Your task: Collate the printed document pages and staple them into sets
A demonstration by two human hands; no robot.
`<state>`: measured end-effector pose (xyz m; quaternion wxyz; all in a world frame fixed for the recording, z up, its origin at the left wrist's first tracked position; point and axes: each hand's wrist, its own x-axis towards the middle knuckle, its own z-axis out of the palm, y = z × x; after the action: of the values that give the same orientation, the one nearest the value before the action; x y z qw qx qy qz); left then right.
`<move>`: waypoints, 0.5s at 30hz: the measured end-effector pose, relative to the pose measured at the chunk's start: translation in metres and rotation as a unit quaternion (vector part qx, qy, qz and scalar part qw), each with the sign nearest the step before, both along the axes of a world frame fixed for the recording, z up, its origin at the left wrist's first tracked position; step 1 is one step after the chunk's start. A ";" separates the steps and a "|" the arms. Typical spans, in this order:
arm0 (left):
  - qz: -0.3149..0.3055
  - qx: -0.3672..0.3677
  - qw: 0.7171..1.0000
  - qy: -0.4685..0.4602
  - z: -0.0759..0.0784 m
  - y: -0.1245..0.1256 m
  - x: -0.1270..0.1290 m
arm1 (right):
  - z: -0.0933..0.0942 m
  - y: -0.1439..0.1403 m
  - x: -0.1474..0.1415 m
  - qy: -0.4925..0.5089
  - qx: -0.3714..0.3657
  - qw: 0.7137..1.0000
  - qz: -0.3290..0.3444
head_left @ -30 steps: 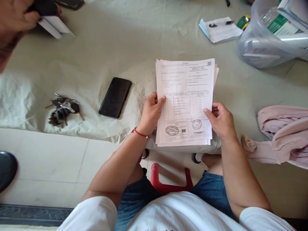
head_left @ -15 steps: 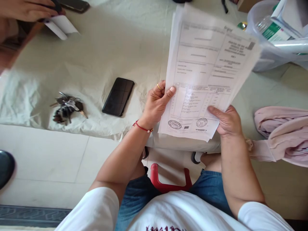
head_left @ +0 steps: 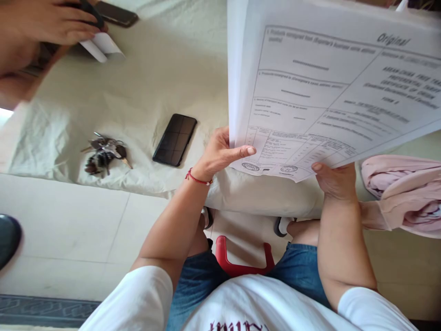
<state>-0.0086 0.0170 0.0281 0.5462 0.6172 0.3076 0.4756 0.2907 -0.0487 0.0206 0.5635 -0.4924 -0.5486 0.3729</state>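
A stack of printed paper forms (head_left: 310,101) is raised over the table, tilted up toward the camera, with "Original" at its top and two round stamps along its lower edge. My left hand (head_left: 225,151), a red bracelet on its wrist, grips the lower left edge, thumb on the printed face and fingers behind. On the lower right edge my right hand (head_left: 337,181) pinches the sheets the same way; its other fingers are mostly hidden behind the paper. Left of my left hand a black smartphone (head_left: 175,139) lies on the cloth.
A bunch of keys (head_left: 106,154) rests on the cloth-covered table (head_left: 144,73). At the upper left, another person's hand (head_left: 65,23) is at a folded white paper (head_left: 103,48), beside a second phone (head_left: 117,14). Pink fabric (head_left: 406,188) lies at the right; a red stool (head_left: 223,257) shows below.
The forms have come up closer to the camera and now fill the upper right, covering the plastic tub there. My right hand has shifted slightly right; both hands keep their hold.
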 end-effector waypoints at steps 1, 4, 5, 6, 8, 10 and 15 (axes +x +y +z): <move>-0.014 -0.010 1.000 -0.005 -0.002 -0.001 0.003 | -0.003 -0.001 0.001 0.010 -0.001 1.000 0.009; -0.077 -0.010 0.996 0.031 -0.003 -0.003 0.010 | -0.008 -0.002 0.002 0.031 -0.006 0.999 0.039; -0.088 -0.003 0.995 0.041 -0.002 -0.002 0.010 | -0.009 -0.003 0.001 0.032 -0.007 0.999 0.041; -0.092 0.005 0.995 0.047 -0.001 -0.001 0.009 | -0.008 -0.003 0.001 0.033 -0.007 0.999 0.036; -0.078 0.012 0.996 0.040 0.002 0.002 0.003 | -0.007 -0.004 0.002 0.039 -0.005 0.999 0.019; -0.088 0.002 0.995 0.041 0.003 0.004 -0.001 | -0.006 -0.004 0.003 0.044 -0.006 0.999 0.017; -0.083 -0.017 0.993 0.079 0.000 0.001 0.004 | -0.008 -0.004 -0.001 -0.007 0.010 1.000 0.025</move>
<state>-0.0043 0.0180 0.0284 0.5683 0.6670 0.3049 0.3731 0.2898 -0.0531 0.0124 0.5549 -0.4752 -0.5689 0.3775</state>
